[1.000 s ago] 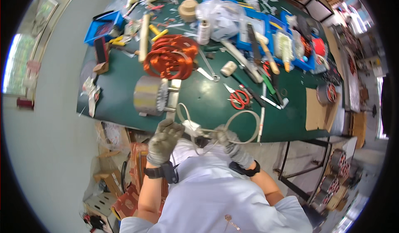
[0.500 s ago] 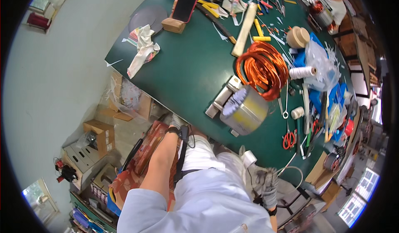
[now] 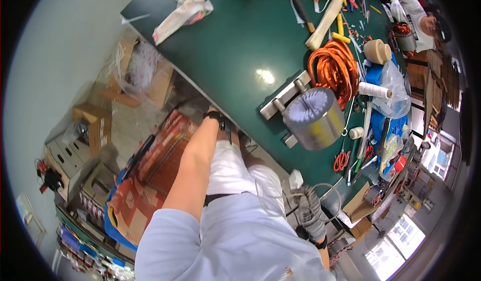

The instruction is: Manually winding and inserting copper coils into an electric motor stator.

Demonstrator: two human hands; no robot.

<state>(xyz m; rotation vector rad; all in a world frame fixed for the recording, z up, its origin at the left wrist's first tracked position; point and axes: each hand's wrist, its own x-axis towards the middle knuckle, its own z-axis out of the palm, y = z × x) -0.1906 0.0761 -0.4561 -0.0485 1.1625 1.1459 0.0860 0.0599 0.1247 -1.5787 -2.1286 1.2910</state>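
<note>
Along the left side of the workroom stood a pale wall [image 3: 65, 55], and a green table [image 3: 240, 60] spread slantwise toward the upper right. Below its left edge were a cardboard box [image 3: 102, 130] and a chair with a red patterned cover [image 3: 165, 166]. The person's left forearm [image 3: 193, 153] reached up to the table edge, where the left hand passed out of sight; for this reason I could not tell whether it was grasping something. The right hand [image 3: 309, 212], in a grey glove, was low, to the right of the white shorts [image 3: 228, 171], with its fingers bent around a white cable [image 3: 340, 203]. Thin loops of this cable extended to both sides of the glove. A small white block [image 3: 295, 179] was just above the fingers, near the table edge; I could not tell if they touched it. On the table, a metal cylinder [image 3: 325, 130] with a pale, ridged hollow was just beside a coil of copper-coloured wire [image 3: 333, 68]. To their right were a spool of white thread [image 3: 373, 89] and a clear plastic bag [image 3: 393, 93]. Another person [image 3: 421, 23] was at the far upper right, wearing a white glove [image 3: 398, 10].
</note>
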